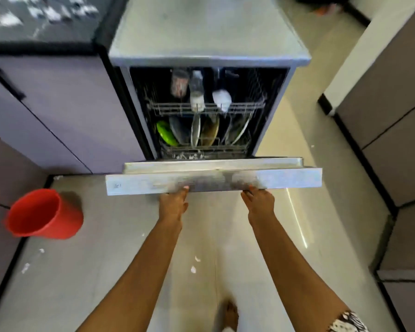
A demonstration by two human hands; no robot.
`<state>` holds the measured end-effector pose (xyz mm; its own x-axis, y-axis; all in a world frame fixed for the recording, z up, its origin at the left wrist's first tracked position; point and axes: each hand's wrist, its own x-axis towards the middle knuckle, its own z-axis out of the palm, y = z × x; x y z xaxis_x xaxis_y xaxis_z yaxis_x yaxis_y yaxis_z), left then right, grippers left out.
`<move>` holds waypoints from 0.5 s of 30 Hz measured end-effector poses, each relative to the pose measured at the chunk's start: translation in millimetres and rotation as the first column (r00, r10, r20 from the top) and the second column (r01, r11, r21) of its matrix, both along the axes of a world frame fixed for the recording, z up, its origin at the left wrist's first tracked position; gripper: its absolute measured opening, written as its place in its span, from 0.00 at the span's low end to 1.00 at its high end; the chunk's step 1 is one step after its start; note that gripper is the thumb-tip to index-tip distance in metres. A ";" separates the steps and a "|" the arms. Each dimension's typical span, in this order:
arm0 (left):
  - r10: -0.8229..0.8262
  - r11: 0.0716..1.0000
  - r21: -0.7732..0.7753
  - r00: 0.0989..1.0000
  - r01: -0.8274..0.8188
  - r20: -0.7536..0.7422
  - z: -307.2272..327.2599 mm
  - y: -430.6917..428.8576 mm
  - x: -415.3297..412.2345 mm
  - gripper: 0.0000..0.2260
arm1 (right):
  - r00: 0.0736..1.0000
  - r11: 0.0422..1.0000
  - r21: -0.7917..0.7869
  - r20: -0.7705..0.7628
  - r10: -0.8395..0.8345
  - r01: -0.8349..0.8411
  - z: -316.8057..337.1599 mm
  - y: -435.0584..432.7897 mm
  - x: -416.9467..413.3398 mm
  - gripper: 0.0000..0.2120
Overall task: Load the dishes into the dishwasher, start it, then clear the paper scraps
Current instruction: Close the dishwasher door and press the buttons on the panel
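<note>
A red bucket (44,213) stands on the floor (106,236) near purple cabinets (58,111).

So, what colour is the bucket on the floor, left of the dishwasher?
Red, plain all over. The bucket shows best in the head view.

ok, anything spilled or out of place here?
White paper scraps lie scattered on the floor in front of the dishwasher. The red bucket by the left cabinet looks tipped, though the wide lens may cause that. The left hand and right hand hold the door, half open.
</note>
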<state>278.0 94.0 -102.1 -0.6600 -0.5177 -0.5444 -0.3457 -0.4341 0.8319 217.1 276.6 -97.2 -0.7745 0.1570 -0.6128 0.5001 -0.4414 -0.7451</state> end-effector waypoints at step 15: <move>-0.054 0.010 -0.943 0.942 0.332 0.331 24.5 -46.1 -123.4 0.28 | 0.500 -0.207 0.905 -0.007 0.866 0.372 31.5 -3.4 -156.6 0.28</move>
